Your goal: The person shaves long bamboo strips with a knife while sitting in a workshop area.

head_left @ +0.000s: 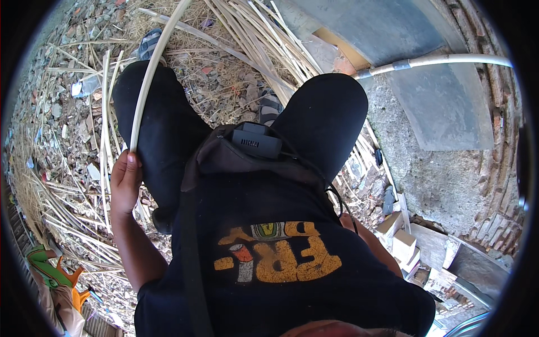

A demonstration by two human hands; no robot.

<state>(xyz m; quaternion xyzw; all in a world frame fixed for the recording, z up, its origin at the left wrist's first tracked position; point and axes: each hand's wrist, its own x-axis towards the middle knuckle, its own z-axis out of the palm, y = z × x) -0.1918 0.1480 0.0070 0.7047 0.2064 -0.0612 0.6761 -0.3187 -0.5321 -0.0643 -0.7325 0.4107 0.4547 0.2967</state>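
I have the left hand [126,178] closed thumb-to-fingers around a pale, curved strip [144,90], which rises from it, in front of the left thigh [163,101]. My right hand [348,222] is mostly hidden behind the dark shirt [258,196], so I can't tell its grip. On the littered ground [48,115] I see more strips [105,123] just beside the left leg, and a sheaf [247,33] near the concrete slab's [415,177] upper-left edge.
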